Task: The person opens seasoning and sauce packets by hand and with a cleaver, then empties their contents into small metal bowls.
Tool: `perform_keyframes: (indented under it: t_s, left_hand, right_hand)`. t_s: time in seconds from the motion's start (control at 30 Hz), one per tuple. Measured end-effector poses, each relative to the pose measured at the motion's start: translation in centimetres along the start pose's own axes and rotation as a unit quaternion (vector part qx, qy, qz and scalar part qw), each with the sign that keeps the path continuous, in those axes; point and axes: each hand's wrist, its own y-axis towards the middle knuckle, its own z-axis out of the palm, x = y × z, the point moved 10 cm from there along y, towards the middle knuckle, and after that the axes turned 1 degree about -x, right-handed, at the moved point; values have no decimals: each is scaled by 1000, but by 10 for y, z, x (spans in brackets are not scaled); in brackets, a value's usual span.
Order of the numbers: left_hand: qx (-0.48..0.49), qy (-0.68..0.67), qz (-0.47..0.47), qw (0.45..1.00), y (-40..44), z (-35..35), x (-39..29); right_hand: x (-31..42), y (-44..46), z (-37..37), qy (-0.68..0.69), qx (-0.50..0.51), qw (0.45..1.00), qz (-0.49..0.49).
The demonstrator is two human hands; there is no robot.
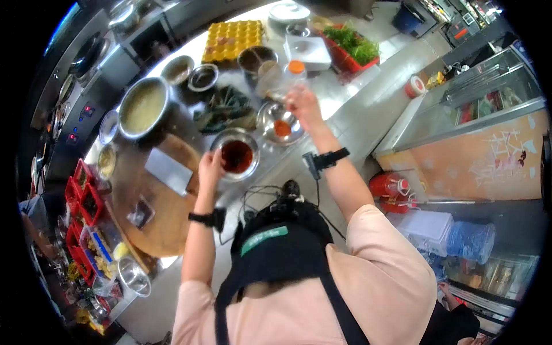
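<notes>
My left hand [211, 168] is closed on the near-left rim of a metal bowl [253, 168] holding dark red sauce [237, 156]. Up and to the right, my right hand [303, 106] is raised over a second metal bowl [267, 123] with a small heap of orange-red powder [282, 127] in it. Its fingers are pinched together and blurred, so what they hold cannot be made out. Just beyond those fingertips are a hazy clear container [272, 86] and a jar with an orange lid [296, 66]. Behind the two bowls lies a dark green bundle [227, 109].
To the left, a cleaver [168, 171] lies on a round wooden chopping board [133, 215], near a large pot of pale liquid [144, 108]. Yellow egg trays [233, 40] and a red basket of greens [352, 47] stand at the back. A glass-topped case [466, 141] is on the right.
</notes>
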Motion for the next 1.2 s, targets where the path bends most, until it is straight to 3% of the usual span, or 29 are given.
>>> perform_keyframes:
  t_s: [0.13, 0.17, 0.23, 0.37, 0.47, 0.57, 0.6, 0.63, 0.67, 0.7, 0.77, 0.8, 0.83, 0.9, 0.93, 0.97, 1.0, 1.03, 1.1, 1.17, 1.2]
  left_hand:
    - [-62, 45, 56, 995, -10, -7, -1]
    - [-77, 60, 42, 994, -16, -10, -5]
    - [-108, -71, -6, 992, -23, -11, 10]
    - [-132, -82, 3, 988, -44, 4, -40]
    - [-148, -121, -32, 981, -54, -6, -16]
    - [-124, -41, -38, 991, -62, -4, -23]
    - [-125, -30, -32, 991, -67, -1, -32]
    - [-124, -20, -28, 992, -72, 2, -37]
    - [-140, -28, -62, 988, -78, 1, -38]
    - [-151, -29, -73, 985, -81, 0, -36]
    - [-179, 6, -60, 982, -89, -20, -32]
    - [-182, 11, -45, 982, -91, -37, -19]
    - [-195, 16, -38, 980, -97, -53, 3]
    - [-203, 23, -54, 977, -114, -68, 1]
    - [-241, 69, -43, 967, -125, -74, -18]
    - [-252, 150, -44, 955, -129, -90, -18]
    - [-266, 284, -72, 918, -130, -96, -48]
    - [-286, 328, -68, 898, -132, -114, -49]
    - [-331, 331, -48, 882, -148, -152, -20]
    - [-339, 351, -26, 872, -147, -196, 5]
    - [-352, 361, -12, 863, -152, -214, 12]
  right_hand:
    - [108, 101, -95, 87, -32, 996, -20]
    - [131, 119, -120, 119, -93, 989, -2]
    - [163, 177, -184, 177, -105, 978, 16]
    - [216, 274, -308, 102, -250, 963, -5]
    - [243, 347, -384, 112, -262, 957, -54]
    - [266, 426, -455, 115, -208, 965, -111]
    - [262, 428, -468, 139, -241, 955, -107]
    - [255, 441, -498, 80, -227, 962, -127]
    - [250, 438, -513, -91, -214, 958, -167]
    - [236, 446, -518, -175, -192, 949, -179]
    - [228, 415, -489, -323, -183, 896, -245]
    - [224, 392, -461, -342, -180, 881, -273]
    - [218, 378, -440, -292, -150, 906, -266]
    - [198, 350, -392, -149, -56, 964, -212]
    - [182, 322, -348, -12, -76, 990, -114]
    - [184, 284, -291, -67, 46, 987, -138]
    - [182, 250, -265, -23, 27, 994, -101]
    - [176, 222, -224, -19, 130, 987, -91]
    - [150, 161, -127, -53, 245, 968, -32]
    - [106, 112, -88, -203, 287, 936, -3]
    - [86, 76, -42, -206, 343, 916, 36]
